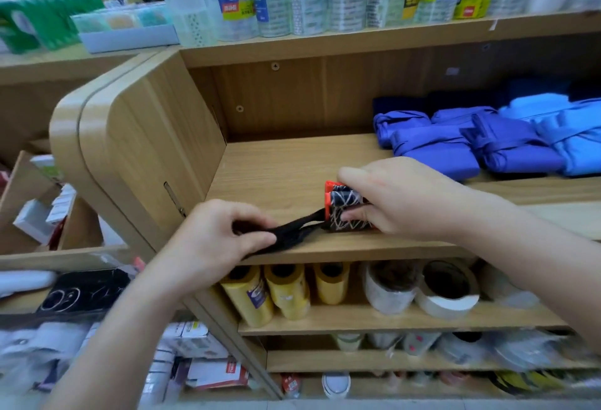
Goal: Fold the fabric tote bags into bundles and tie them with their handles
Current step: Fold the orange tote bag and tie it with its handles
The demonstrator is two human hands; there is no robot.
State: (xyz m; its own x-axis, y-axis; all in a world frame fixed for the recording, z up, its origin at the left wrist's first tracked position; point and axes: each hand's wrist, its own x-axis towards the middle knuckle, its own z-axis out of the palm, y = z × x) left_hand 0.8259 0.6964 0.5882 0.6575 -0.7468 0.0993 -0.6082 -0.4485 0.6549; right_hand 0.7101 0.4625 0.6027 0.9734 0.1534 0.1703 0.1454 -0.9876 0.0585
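**Both hands clamped: left on the handles, right on the tote bundle**

Far left, below the shelf unit, I see a dark phone-like object (pixel 81 295) lying face down among blurred clutter; I can't confirm what it is.

Left hand (pixel 224 240) sits at the front edge of the wooden shelf (pixel 276 162), fingers curled round the black handles (pixel 292 230) and thumb closed over them. The handles run as a taut strip from that fist rightward along the front edge to the bundle, with a small loop gap showing midway.

On the shelf board below, under the handles, yellow rolls (pixel 279 292) lie side by side with their open ends facing me.

The tote bundle (pixel 344 211) is dark with a white line pattern and an orange edge. It is folded into a compact block resting on the shelf just behind the front edge, left of the shelf's middle.

Right hand (pixel 406 201) grips the bundle from its right side, fingers over the top and thumb pressed on the near face. Its fingertips are partly hidden behind the fabric.

Below it, tape rolls (pixel 448 292) sit on the lower board.

Toward the right end of the shelf lie blue bundles (pixel 471 146), already tied with their own straps, packed touching each other and well apart from the patterned one.
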